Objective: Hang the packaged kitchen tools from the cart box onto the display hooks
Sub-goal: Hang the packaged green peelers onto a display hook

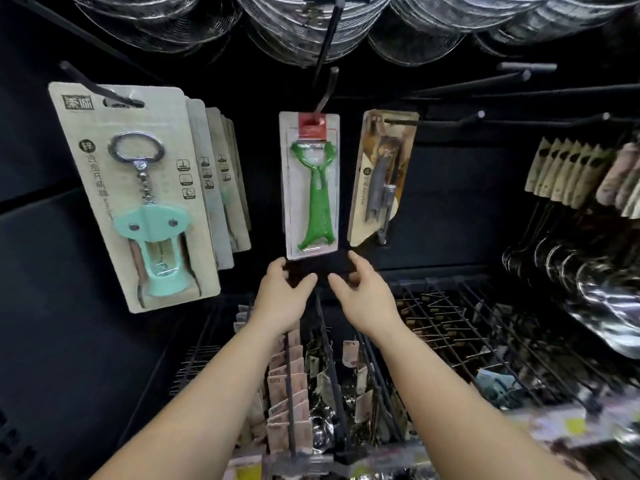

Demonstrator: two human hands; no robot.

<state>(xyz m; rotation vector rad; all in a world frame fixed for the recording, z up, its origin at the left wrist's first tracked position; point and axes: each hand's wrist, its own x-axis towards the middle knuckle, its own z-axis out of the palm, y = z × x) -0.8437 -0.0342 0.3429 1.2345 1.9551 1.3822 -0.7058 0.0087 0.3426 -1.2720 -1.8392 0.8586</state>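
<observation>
Much of the display is dark, and the black back panel (467, 188) swallows the far ends of the hooks. Along the top edge, rows of wire-mesh strainers (311, 26) are cut off by the frame, too overlapped to count. At the lower right, the shelf goods are blurred and cannot be named.

One green peeler pack (310, 185) hangs upright from the centre display hook (327, 88), its red header at the top. No cart box can be made out in this view.

Just below the pack's bottom edge, the left hand (282, 292) and the right hand (363, 292) are both raised, fingers loosely curved and spread, holding nothing. Whether the left fingertips touch the pack's lower corner cannot be told; the right fingertips sit near its other corner.

To the left hangs a row of corkscrew packs (135, 195): the front one shows a mint-green winged corkscrew, and at least three more cards sit behind it, mostly hidden. To the right of the peeler hangs one tilted grey tool pack (381, 178), its contents hard to identify. Farther right, about six ladle cards (568, 174) hang in a row, with the shiny bowls below. Several bare hooks (450, 124) jut out at the upper right.
</observation>
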